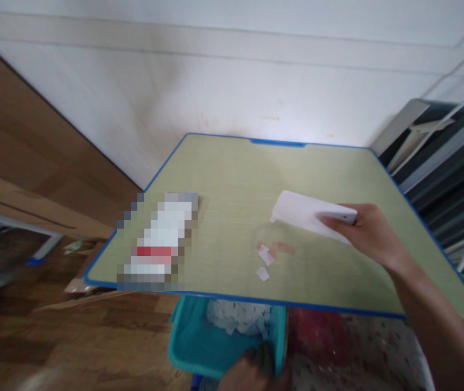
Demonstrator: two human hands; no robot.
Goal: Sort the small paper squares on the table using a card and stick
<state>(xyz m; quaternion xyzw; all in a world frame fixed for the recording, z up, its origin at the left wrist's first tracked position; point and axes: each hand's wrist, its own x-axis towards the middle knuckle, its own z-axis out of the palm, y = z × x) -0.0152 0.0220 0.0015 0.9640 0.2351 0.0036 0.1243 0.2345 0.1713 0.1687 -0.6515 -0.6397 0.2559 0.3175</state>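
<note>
My right hand [364, 231] is closed around one end of a flat, long white piece [311, 214], with the thumb on top near a small dark hole. It looks like paper or card, and its far end has a small notched corner. The piece is held over the greenish tabletop [232, 174]. Below it lie two small white scraps [266, 255], beside a reddish smudge. Low in the view, in shadow, my left hand [246, 372] is at the near side of a teal basket [215, 350]; its fingers are not clear.
White scraps [237, 315] fill the back of the basket, under the table's front edge. A blurred-out white item with a red band [158, 239] lies at the table's left. Cardboard [44, 136] stands left, dark panels [455, 152] lean right, and a white wall is behind.
</note>
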